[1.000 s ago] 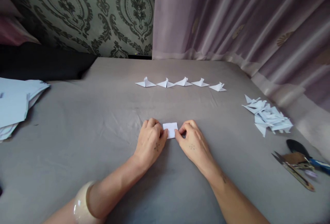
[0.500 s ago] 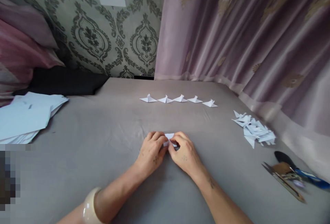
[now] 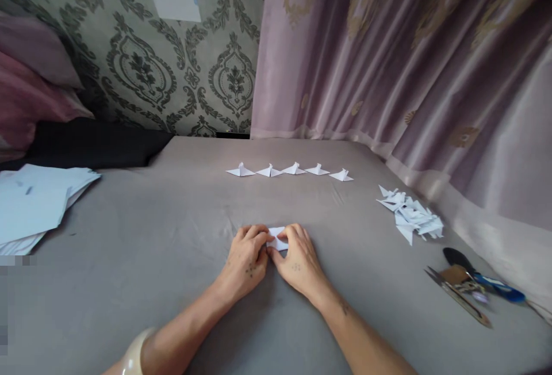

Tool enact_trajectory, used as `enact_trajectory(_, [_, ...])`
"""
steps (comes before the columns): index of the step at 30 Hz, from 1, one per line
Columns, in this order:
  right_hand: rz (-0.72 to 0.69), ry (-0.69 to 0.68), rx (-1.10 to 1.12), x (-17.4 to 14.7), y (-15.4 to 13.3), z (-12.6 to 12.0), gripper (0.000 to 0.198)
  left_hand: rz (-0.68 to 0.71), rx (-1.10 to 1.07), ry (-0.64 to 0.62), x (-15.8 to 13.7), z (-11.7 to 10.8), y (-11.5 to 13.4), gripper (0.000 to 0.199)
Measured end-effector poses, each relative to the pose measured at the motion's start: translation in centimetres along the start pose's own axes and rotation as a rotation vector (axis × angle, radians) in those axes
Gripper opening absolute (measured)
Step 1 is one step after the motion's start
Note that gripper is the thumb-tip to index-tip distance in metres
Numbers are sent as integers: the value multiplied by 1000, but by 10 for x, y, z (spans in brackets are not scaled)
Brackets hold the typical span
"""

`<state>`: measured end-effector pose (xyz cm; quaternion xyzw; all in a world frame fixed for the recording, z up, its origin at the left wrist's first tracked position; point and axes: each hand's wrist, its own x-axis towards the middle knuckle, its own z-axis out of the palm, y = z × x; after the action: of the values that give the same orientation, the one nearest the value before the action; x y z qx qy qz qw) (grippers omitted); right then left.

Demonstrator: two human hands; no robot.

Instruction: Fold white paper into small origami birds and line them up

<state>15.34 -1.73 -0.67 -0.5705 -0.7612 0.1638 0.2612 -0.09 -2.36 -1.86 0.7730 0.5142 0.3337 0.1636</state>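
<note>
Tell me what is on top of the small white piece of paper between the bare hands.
The left hand and right hand partly cover the small white piece of paper. Part of its upper face shows between them; the covered parts and its underside are hidden.

A broad cream bangle [image 3: 135, 356] circles the left forearm [image 3: 185, 326], at eight o'clock from the left hand [image 3: 245, 259]. It is smooth and rounded, its glossy surface catching a white highlight, and the lower edge of the view cuts it off. The back of that hand bears a small cluster of dark dots [image 3: 250, 270], at five o'clock from the middle. The right hand [image 3: 298, 260] has a fainter group of specks [image 3: 295, 267] on its back. At four o'clock from there, near the wrist, the right forearm [image 3: 357, 326] carries a short dark mark [image 3: 343, 307]. These markings are too blurred to tell whether they are ink. Both forearms and all visible fingers [image 3: 259, 238] are bare.
</note>
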Motion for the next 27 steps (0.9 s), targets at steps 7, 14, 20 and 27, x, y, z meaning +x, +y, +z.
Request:
enact_trajectory(7, [47,-48,28,0,-2,-4,20,16,84,-30,0,-2,3,32])
enact_trajectory(14, [61,-123,157,3,12,-11,18,47,169,-68,-1,-1,3,16])
enact_trajectory(20, [59,-146,258,6,22,-12,24,32,177,-93,-1,-2,-1,15])
enact_trajectory(27, [-75,-167,235,0,18,-29,43,199,325,-126,2,-9,12,18])
